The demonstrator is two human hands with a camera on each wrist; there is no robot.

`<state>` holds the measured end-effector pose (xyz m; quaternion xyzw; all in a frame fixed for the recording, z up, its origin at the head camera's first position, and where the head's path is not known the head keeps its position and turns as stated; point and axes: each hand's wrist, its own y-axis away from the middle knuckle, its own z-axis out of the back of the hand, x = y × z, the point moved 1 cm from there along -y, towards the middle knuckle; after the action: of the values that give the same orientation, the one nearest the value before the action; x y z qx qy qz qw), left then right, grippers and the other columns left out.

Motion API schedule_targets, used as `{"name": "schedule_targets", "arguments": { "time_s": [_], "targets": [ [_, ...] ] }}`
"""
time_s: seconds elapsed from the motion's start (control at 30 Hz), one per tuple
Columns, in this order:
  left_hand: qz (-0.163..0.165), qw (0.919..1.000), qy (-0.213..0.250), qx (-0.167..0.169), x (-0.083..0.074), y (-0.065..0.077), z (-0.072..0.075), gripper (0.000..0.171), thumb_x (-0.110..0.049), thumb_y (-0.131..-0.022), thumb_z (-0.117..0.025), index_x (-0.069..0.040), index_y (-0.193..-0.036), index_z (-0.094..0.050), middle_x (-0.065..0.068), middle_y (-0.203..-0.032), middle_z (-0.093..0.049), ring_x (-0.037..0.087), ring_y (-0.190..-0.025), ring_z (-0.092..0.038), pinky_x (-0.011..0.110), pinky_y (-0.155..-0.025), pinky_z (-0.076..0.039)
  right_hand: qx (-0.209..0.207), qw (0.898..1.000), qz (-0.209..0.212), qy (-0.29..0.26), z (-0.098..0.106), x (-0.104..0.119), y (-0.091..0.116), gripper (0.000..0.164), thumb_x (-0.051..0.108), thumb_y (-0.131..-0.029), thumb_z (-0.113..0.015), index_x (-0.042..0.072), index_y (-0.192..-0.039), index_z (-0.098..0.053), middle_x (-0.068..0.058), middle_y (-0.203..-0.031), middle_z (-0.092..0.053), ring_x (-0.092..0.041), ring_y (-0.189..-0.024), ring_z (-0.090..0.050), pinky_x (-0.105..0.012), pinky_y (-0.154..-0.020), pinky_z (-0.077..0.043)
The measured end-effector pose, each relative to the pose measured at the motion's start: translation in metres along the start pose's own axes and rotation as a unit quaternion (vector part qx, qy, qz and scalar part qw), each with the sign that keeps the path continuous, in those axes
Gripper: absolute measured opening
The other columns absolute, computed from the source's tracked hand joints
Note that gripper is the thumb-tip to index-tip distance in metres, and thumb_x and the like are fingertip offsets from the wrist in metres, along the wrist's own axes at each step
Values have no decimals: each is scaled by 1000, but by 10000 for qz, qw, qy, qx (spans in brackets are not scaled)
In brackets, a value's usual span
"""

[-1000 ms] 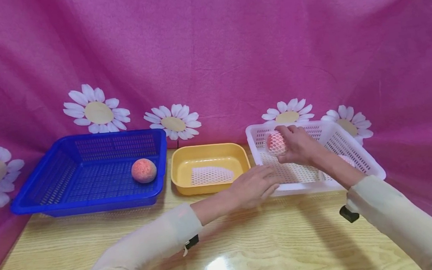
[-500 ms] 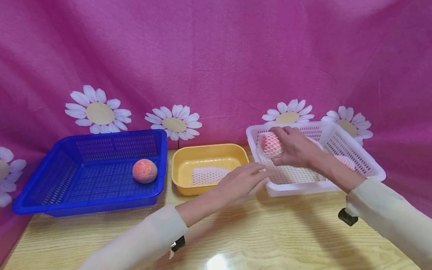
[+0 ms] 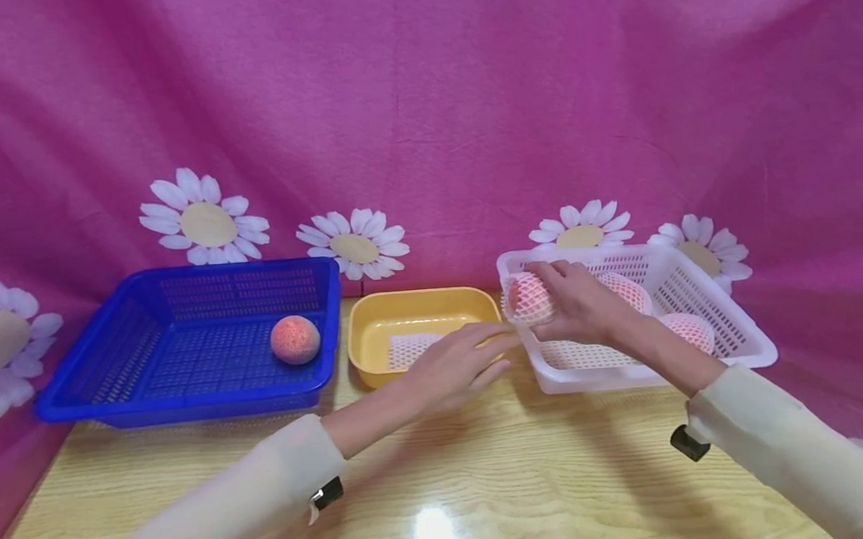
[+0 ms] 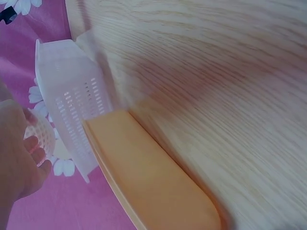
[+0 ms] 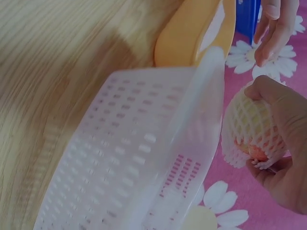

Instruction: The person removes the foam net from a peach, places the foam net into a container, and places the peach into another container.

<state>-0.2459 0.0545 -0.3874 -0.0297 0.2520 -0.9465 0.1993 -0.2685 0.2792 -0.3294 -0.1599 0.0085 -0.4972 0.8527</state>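
Observation:
My right hand [image 3: 580, 302] grips a peach [image 3: 531, 297] in a white foam net, over the left rim of the white basket [image 3: 559, 380]. In the right wrist view, thumb and fingers curl round the netted peach [image 5: 254, 124], and reddish skin shows at one end. Close by on the left, my left hand [image 3: 457, 368] reaches over the front right of the yellow tray [image 3: 379, 378], its fingers extended and holding nothing. Inside that tray lies a flat white foam net [image 3: 409, 349]. Two more netted peaches, one behind [image 3: 626, 291] and one nearer [image 3: 687, 333], sit in the white basket, partly covered by my right arm.
At the left stands a blue basket [image 3: 186, 410] with one bare peach [image 3: 295, 340] near its right side. All three containers line up along the back of the wooden table [image 3: 536, 479]. A pink flowered cloth [image 3: 421, 120] hangs right behind them.
My right hand has carried the netted peach a little left and toward me, to the white basket's rim. The left hand has drawn back left from that basket to the yellow tray.

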Motion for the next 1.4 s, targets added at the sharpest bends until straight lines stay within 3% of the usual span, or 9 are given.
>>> {"name": "schedule_targets", "arguments": {
  "time_s": [0.2, 0.53, 0.83, 1.13, 1.4],
  "targets": [
    [157, 9999, 8, 49, 3, 16, 8, 41, -32, -96, -47, -16, -133, -48, 5, -131, -48, 16, -123, -40, 26, -104, -27, -2, 9999, 153, 79, -3, 13, -2, 84, 35, -56, -79, 12, -129, -43, -21, -112, -53, -37, -99, -52, -49, -81, -45],
    [390, 9975, 211, -543, 8, 28, 20, 47, -32, -91, -57, -15, -134, -48, 6, -131, -48, 16, -119, -44, 30, -92, -42, 107, 9996, 246, -14, -6, 33, -3, 82, 39, -57, -80, 15, -127, -44, -13, -110, -54, -29, -94, -53, -44, -71, -49],
    [292, 9962, 158, -811, 11, 40, 22, 46, -30, -90, -59, -14, -133, -48, 6, -130, -48, 16, -120, -43, 29, -92, -42, 88, 9983, 555, -122, -10, 49, -2, 82, 39, -55, -81, 14, -125, -47, -8, -100, -55, -23, -88, -53, -37, -70, -48],
    [572, 9952, 280, -742, 12, 57, 25, 51, -30, -89, -61, -13, -134, -47, 6, -130, -48, 17, -120, -43, 31, -91, -43, 186, 9971, 694, -239, -17, 62, 0, 84, 35, -54, -81, 9, -126, -47, -11, -103, -55, -22, -91, -53, -37, -75, -47],
    [792, 9941, 396, -625, 12, 73, 25, 49, -31, -89, -61, -15, -133, -48, 3, -128, -49, 15, -119, -43, 30, -93, -42, 417, 9972, 555, -295, -31, 74, 8, 81, 34, -55, -81, 15, -126, -47, -11, -110, -54, -24, -94, -51, -36, -74, -48]
  ]
}}
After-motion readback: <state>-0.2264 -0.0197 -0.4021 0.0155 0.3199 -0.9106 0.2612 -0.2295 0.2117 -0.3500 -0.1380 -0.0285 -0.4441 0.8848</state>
